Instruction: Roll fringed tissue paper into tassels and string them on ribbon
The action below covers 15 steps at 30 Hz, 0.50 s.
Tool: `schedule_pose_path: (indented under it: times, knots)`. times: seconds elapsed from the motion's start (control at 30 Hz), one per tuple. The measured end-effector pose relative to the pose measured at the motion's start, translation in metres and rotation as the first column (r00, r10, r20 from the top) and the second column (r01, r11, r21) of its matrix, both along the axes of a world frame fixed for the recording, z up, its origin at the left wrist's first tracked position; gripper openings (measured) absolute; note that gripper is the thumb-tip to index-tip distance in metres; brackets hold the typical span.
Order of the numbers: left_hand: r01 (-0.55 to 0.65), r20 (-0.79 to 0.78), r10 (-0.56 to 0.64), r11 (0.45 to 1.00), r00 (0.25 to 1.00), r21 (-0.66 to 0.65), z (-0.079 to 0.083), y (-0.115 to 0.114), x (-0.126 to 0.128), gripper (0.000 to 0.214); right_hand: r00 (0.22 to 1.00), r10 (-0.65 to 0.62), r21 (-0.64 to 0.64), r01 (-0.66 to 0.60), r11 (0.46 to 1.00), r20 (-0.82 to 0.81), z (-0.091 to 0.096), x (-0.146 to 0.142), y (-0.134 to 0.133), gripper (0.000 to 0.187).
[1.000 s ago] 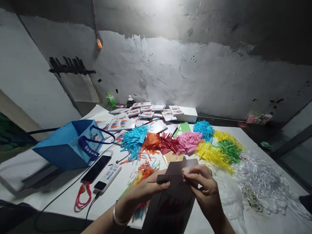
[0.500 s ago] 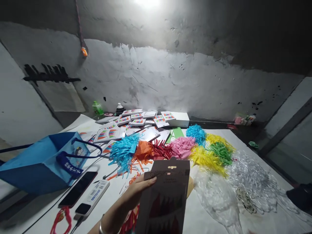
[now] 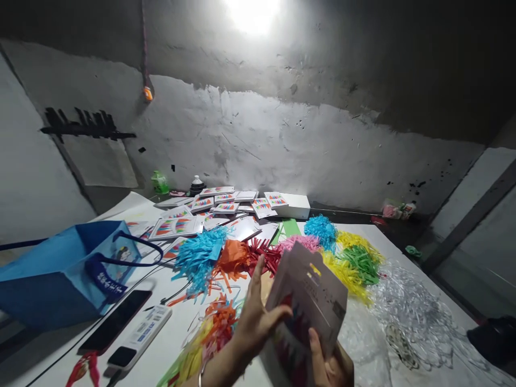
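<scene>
A thin hang-tab cardboard box (image 3: 318,306) printed with colourful tassels is tilted in front of me, its lower part blurred. My right hand (image 3: 332,363) grips it at the lower right, thumb on the front face. At its left edge, my left hand (image 3: 258,317) has its fingers stretched upward and its thumb spread across the front. Below my left arm lies a pile of mixed tassel strips (image 3: 220,317). Behind the box are tassel bunches in blue (image 3: 201,250), orange (image 3: 234,255), dark red (image 3: 262,252) and pink (image 3: 300,243).
Many flat tassel-printed boxes (image 3: 177,226) are heaped at the back. Left are a blue bag (image 3: 60,269), a phone (image 3: 116,322) and a white power bank (image 3: 141,336). Yellow (image 3: 349,277) and green tassels (image 3: 360,263) and clear plastic cords (image 3: 419,301) lie right.
The box has turned and tilted, moving right. My right hand has come into view holding it. My left hand has opened from its grip, and the mixed strips show more.
</scene>
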<state>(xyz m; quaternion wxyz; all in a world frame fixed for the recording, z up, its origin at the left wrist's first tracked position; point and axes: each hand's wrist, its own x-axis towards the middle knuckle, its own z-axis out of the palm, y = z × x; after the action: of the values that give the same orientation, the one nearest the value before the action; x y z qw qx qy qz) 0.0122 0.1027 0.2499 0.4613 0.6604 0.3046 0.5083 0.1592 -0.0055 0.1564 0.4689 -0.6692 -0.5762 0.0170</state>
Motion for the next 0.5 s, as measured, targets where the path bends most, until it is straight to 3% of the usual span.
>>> schedule_pose_path:
  times: [0.07, 0.17, 0.27, 0.37, 0.43, 0.5]
  knots:
    - [0.080, -0.090, -0.068, 0.988, 0.994, 0.133, -0.009, -0.011, -0.003, 0.082, 0.990, 0.022, 0.127, -0.040, 0.991, 0.137, 0.010, -0.025, 0.017, 0.046]
    - [0.203, -0.157, -0.190, 0.977, 0.969, 0.071, -0.008, -0.015, -0.020, 0.050, 0.951, 0.120, 0.210, -0.184, 0.960, 0.284, 0.029, -0.047, 0.029, 0.058]
    - [0.288, -0.195, -0.295, 0.955, 0.935, -0.062, 0.010, -0.007, -0.044, 0.051, 0.911, 0.131, 0.278, -0.252, 0.927, 0.391, 0.056, -0.036, 0.028, 0.058]
    - [0.395, -0.251, -0.407, 0.914, 0.878, -0.097, 0.025, -0.002, -0.060, 0.046, 0.837, 0.075, 0.341, -0.301, 0.890, 0.542, 0.084, -0.013, 0.032, 0.059]
    - [0.370, -0.268, -0.385, 0.923, 0.883, -0.107, 0.025, -0.002, -0.063, 0.046, 0.801, 0.087, 0.358, -0.358, 0.862, 0.593, 0.095, -0.005, 0.038, 0.056]
    - [0.332, -0.271, -0.348, 0.937, 0.897, -0.105, 0.020, -0.002, -0.063, 0.046, 0.819, 0.120, 0.358, -0.372, 0.856, 0.562, 0.097, -0.004, 0.042, 0.052]
